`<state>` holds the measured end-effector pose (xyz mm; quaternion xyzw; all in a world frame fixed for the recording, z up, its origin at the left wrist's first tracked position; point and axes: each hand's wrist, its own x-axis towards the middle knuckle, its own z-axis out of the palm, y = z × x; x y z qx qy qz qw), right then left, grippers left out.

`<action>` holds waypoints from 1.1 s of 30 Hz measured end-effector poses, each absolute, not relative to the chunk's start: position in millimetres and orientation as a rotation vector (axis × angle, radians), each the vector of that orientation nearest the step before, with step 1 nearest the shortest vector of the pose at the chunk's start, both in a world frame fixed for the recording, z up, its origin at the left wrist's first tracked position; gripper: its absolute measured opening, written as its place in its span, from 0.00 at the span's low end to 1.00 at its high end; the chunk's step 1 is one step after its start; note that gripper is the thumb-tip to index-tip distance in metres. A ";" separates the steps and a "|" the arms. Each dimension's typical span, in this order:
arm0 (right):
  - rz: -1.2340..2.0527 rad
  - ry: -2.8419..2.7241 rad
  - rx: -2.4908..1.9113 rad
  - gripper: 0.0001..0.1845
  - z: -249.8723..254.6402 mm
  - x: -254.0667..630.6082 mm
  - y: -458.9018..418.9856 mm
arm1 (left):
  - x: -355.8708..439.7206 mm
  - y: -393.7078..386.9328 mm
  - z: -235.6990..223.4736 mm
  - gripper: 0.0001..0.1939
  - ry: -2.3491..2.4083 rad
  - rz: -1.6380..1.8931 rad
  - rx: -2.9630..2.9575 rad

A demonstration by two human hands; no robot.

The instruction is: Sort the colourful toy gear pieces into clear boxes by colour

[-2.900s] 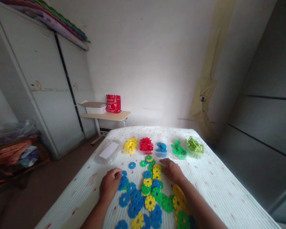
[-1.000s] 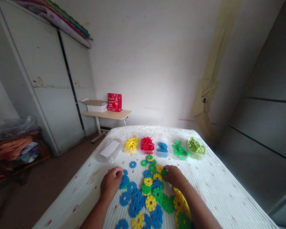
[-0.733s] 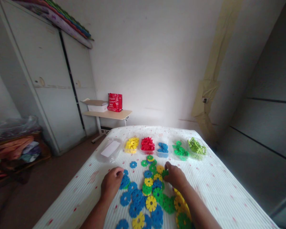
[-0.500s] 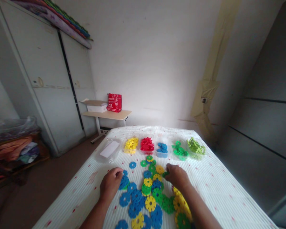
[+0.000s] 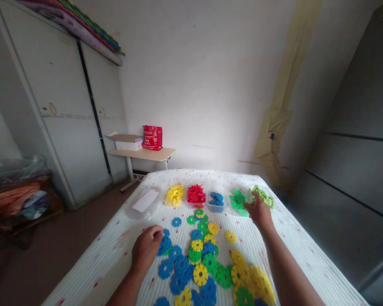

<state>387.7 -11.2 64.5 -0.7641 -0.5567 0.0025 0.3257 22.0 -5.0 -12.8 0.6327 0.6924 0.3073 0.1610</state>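
My left hand [image 5: 146,246] rests at the left edge of the pile, its fingers curled together beside several stacked blue notched discs [image 5: 164,246]. Whether anything is between those fingers is hidden. Over the near right side of a clear tub of green discs [image 5: 238,199] is my right hand [image 5: 258,208], thumb and fingers apart, nothing visible in them. Blue, green and yellow discs lie loose on the cloth between my arms, with a yellow heap [image 5: 258,282] by my right forearm and a single yellow disc [image 5: 230,236] near it.
Clear tubs stand in a row: yellow pieces [image 5: 175,194], red pieces [image 5: 196,194], blue discs [image 5: 216,199], then green, then light green pieces [image 5: 264,197]. A clear lid or tray with a white label [image 5: 145,200] lies at left. Behind are a small table [image 5: 147,154] and a red bag [image 5: 152,138].
My right hand has moved forward and right from the pile to the green tub, and its fingers have opened. The green disc it held is no longer in it. My left hand has barely moved.
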 end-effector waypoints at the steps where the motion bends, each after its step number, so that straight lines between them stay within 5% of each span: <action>1: 0.007 -1.462 -2.003 0.17 61.6 390.3 -14.0 | 22.2 -5.0 -13.0 0.10 1.981 0.879 1.805; 12: 0.124 -1.572 -2.086 0.14 -2.7 441.2 -62.1 | 30.5 -10.2 -5.5 0.10 1.938 0.918 1.921; 21: 0.052 -1.574 -2.277 0.13 -2.0 431.7 -65.4 | 126.4 -10.8 34.8 0.13 1.282 0.716 2.518; 33: 0.055 -1.550 -2.242 0.13 -9.3 437.4 -63.6 | 192.0 -0.8 9.1 0.11 1.521 0.420 2.627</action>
